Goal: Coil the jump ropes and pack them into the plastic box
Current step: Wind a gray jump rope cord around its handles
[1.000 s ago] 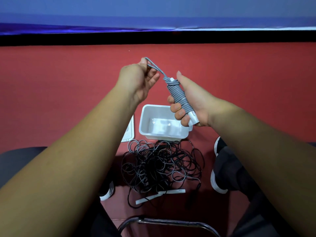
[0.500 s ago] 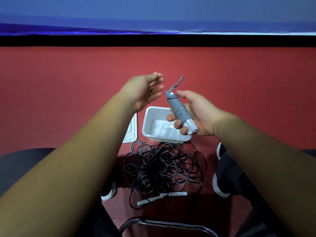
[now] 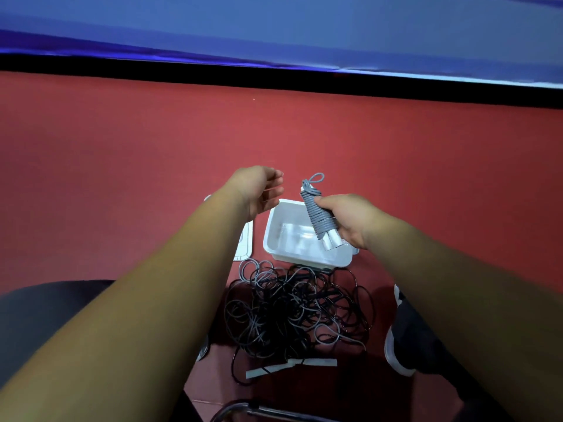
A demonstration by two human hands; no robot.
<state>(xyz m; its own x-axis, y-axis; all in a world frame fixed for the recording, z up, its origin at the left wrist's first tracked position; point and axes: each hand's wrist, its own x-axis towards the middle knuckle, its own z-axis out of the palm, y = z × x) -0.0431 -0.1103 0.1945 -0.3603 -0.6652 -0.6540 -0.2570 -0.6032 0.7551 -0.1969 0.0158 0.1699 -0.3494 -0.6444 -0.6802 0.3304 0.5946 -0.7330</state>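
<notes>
My right hand [image 3: 350, 220] grips a grey jump rope [image 3: 316, 213] wound tightly round its two pale handles, a small loop sticking up at the top. The bundle hangs over the white plastic box [image 3: 275, 239], which sits on the red floor. My left hand [image 3: 262, 190] hovers to the left of the bundle with relaxed fingers, holding nothing. In front of the box lies a tangled heap of black and grey ropes [image 3: 292, 309] with two white handles [image 3: 289, 365] at its near edge.
The box's white lid [image 3: 245, 243] lies flat left of the box, partly under my left forearm. My dark shoe [image 3: 402, 330] is right of the heap. A chair's metal bar [image 3: 259, 411] is at the bottom edge. A black strip and blue wall close the far side.
My left hand let go of the rope's end loop and drew away to the left. My right hand lowered the coiled bundle down over the box.
</notes>
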